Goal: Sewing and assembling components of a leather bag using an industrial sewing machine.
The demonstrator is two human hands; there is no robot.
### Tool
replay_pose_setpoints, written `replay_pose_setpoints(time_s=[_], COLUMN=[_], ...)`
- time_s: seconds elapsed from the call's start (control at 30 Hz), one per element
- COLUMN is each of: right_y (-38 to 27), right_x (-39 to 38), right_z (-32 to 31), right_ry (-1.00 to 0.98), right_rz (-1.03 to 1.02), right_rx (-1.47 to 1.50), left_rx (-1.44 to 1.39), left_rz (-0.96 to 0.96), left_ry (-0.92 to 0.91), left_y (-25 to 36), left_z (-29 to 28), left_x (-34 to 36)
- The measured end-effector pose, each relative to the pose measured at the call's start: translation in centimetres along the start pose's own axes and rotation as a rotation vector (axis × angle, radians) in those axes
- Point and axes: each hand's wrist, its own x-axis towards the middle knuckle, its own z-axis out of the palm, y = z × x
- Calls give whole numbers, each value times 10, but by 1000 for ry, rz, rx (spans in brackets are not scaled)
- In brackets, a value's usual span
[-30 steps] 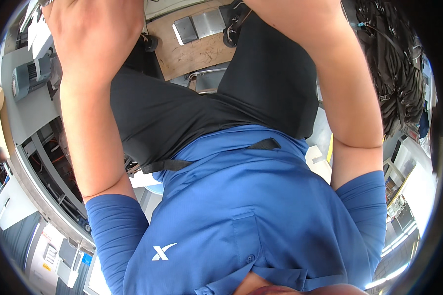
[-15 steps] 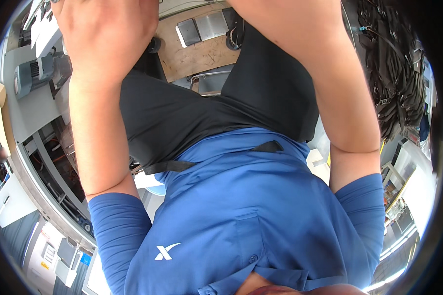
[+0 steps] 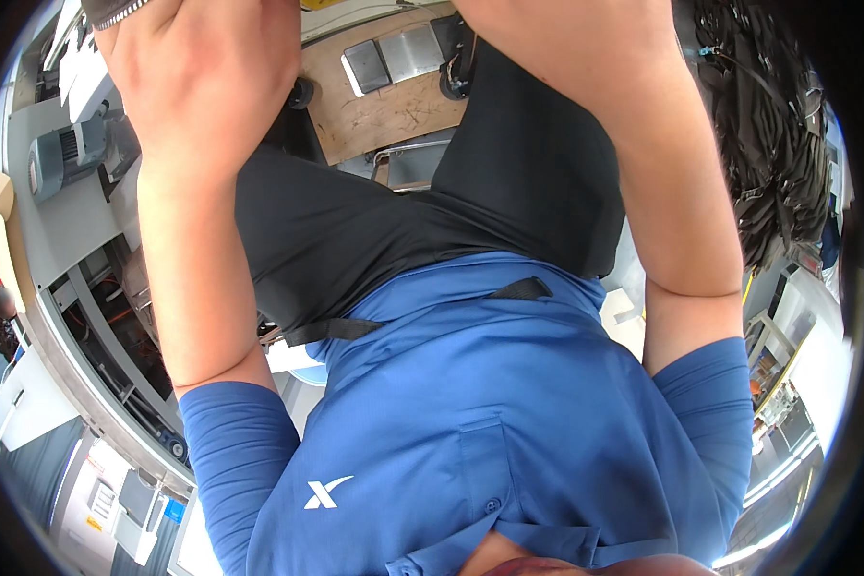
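Observation:
My left hand (image 3: 202, 72) is at the upper left, its back towards me and its fingers cut off by the top edge. Against its outer side lies a strip of dark cloth with pale zipper-like teeth (image 3: 117, 12). At the upper right my right hand (image 3: 566, 34) also runs out of the picture at the top. Only its wrist side shows, and whatever it touches is hidden. Both forearms reach forward over my lap, in black trousers (image 3: 538, 163).
Between my knees, a wooden board (image 3: 374, 120) bears metal foot plates (image 3: 413, 50). A grey finned motor (image 3: 67, 158) sits under the table on my left. A heap of dark cloth pieces (image 3: 773, 154) hangs at the right.
My left hand has shifted slightly down and left, and more of the dark toothed strip shows beside it. My right hand has moved only slightly.

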Motion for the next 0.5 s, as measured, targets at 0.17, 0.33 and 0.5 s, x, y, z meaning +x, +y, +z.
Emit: replay_pose_setpoints(time_s=[0.17,0.33,0.5], right_y=[4,22,20], right_x=[-3,-14,-15], right_z=[-1,19,19], right_ry=[-202,-56,-34], right_rz=[-73,-131,-170], right_rx=[-247,-176,-254], left_rx=[24,3,1], left_rz=[-1,-10,-29], left_ry=[-25,-8,22], left_y=[6,8,2], left_z=[-2,-1,5], left_x=[3,4,-4])
